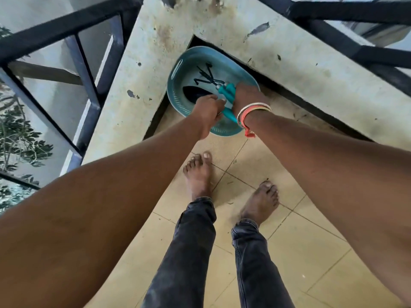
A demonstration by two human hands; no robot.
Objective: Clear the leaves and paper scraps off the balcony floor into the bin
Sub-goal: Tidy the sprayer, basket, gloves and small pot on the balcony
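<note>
A teal plastic basket (178, 85) stands on the floor in the balcony corner, against the low concrete wall. Inside lie garden hand tools with teal handles: a black-tined rake (206, 75) and a dark trowel blade (193, 93). My right hand (246, 95), with bangles at the wrist, grips the teal handles (230, 90) at the basket's right rim. My left hand (208, 107) reaches in beside it, fingers curled on another teal handle (230, 114). A few small dark scraps (229, 203) lie on the beige tiles.
The stained concrete parapet (138, 85) with black metal railing (66, 25) closes the corner on the left and at the back. My bare feet (198, 174) stand on the tiled floor (300, 252) just behind the basket. Tree foliage (20, 134) shows beyond the railing.
</note>
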